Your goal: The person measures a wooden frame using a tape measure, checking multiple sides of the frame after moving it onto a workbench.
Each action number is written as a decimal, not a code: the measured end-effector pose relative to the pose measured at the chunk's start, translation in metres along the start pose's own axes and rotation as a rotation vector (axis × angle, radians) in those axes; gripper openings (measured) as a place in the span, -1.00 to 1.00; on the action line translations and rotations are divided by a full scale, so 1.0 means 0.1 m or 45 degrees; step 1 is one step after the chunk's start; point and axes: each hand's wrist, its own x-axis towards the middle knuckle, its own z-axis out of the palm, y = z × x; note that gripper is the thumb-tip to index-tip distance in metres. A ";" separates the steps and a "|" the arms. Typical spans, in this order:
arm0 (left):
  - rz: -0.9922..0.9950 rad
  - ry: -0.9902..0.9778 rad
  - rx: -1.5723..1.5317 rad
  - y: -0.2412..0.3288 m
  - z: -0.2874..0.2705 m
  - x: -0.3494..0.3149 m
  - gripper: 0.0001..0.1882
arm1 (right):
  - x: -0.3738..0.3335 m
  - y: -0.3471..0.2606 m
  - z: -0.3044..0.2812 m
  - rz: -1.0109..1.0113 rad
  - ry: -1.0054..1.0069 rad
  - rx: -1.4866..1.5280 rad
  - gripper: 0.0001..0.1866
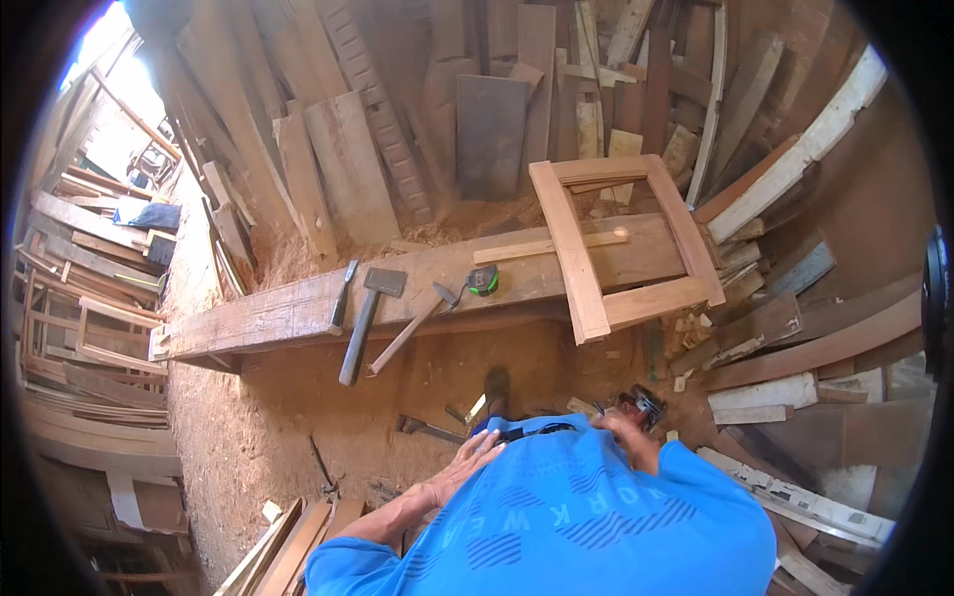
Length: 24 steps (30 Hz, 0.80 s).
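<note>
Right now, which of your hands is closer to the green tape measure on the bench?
Left. The left hand lies flat on the blue shirt, almost straight below the tape measure. The right hand, gripping a dark tool, sits further off to the right.

The right hand is partly hidden behind the blue shirt, its dark tool too small to identify.

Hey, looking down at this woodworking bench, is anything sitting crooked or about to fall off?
Yes. The wooden frame lies askew on the bench plank, its near corner jutting past the front edge. The mallet and hammer handles also overhang that edge. The tape measure sits squarely on the plank.
</note>
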 end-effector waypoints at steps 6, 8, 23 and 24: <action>-0.017 -0.256 -0.085 -0.10 -0.11 0.31 -0.03 | 0.27 0.18 0.13 0.046 0.173 -0.089 -0.71; -0.044 -0.371 -0.084 -0.17 -0.13 0.53 0.06 | 0.32 0.54 0.14 0.115 0.171 -0.019 -0.74; -0.383 0.162 0.428 -0.79 -1.27 3.22 0.00 | -0.40 -0.45 -1.10 -0.169 0.559 1.555 -0.68; -0.416 0.238 0.556 -0.84 -1.43 3.40 0.02 | -0.38 -0.60 -1.20 -0.175 0.571 1.568 -0.68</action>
